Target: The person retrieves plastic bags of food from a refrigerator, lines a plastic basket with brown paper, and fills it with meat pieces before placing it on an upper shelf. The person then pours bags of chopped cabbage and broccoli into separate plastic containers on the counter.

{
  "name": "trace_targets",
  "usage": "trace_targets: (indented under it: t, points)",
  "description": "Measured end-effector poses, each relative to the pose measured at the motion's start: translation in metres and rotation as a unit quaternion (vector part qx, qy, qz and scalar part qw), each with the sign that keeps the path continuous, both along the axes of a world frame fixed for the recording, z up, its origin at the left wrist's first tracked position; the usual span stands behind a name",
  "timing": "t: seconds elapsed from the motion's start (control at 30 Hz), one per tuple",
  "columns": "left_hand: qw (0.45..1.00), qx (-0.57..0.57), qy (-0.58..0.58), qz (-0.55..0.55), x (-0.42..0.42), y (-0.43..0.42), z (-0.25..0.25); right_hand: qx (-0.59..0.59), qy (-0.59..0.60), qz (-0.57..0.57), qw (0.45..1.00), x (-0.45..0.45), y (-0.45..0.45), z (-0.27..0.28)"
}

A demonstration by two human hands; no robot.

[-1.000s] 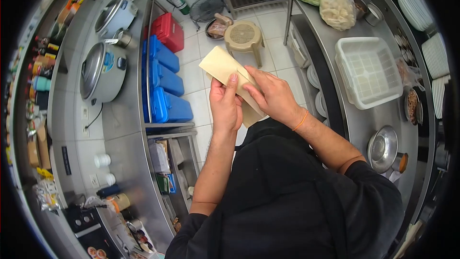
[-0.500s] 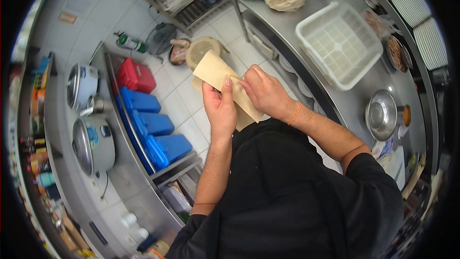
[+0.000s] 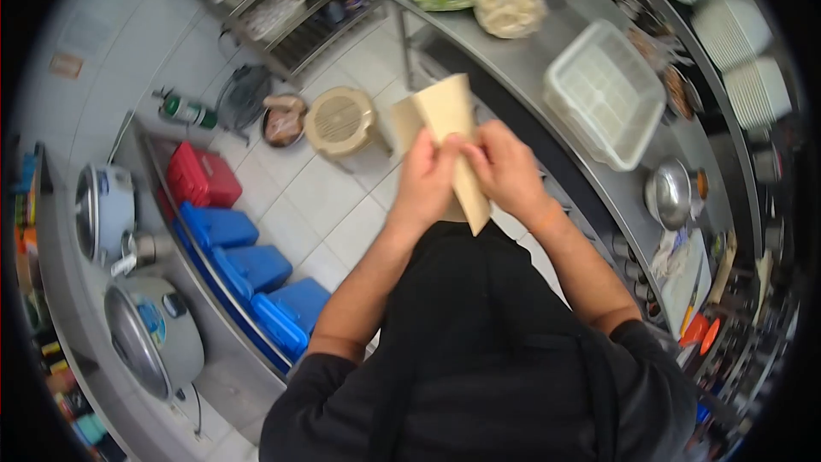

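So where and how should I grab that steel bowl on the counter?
Probably by its rim, from the side facing you: the steel bowl opens upward, so thumb and fingers could straddle the lip, while a small container crowds its far side.

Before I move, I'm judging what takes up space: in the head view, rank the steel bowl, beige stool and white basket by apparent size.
Largest to smallest, as they look here:
White basket
Beige stool
Steel bowl
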State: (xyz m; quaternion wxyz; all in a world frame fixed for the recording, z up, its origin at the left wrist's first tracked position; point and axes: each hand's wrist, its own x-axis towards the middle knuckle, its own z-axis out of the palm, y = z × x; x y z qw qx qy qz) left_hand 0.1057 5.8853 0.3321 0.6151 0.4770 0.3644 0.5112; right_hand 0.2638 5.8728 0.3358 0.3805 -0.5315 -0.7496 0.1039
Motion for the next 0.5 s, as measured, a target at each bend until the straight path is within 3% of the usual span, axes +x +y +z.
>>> trace_targets:
  t: [0.07,0.13,0.23,0.37,0.47,0.5]
  points:
    - [0.994,0.045,0.101,0.020,-0.014,0.006,-0.010,0.013,-0.029,-0.018,0.999,-0.022,0.001,-0.005]
    - [0.968,-0.001,0.239,-0.078,-0.032,0.008,0.006,-0.035,-0.022,-0.043,0.998,-0.037,-0.005,-0.008]
    - [0.980,0.040,0.179,-0.077,-0.052,0.014,-0.015,-0.088,0.009,-0.071,0.994,-0.059,-0.007,-0.010]
    - [0.996,0.013,0.019,-0.084,-0.061,0.022,-0.045,-0.108,0.120,-0.078,0.984,-0.075,-0.009,-0.010]
    - [0.991,-0.045,-0.094,-0.090,-0.060,0.024,-0.033,-0.121,0.214,-0.084,0.966,-0.074,-0.003,-0.011]
    - [0.992,-0.039,-0.073,-0.094,-0.059,0.027,-0.021,-0.110,0.234,-0.085,0.962,-0.069,0.003,-0.017]
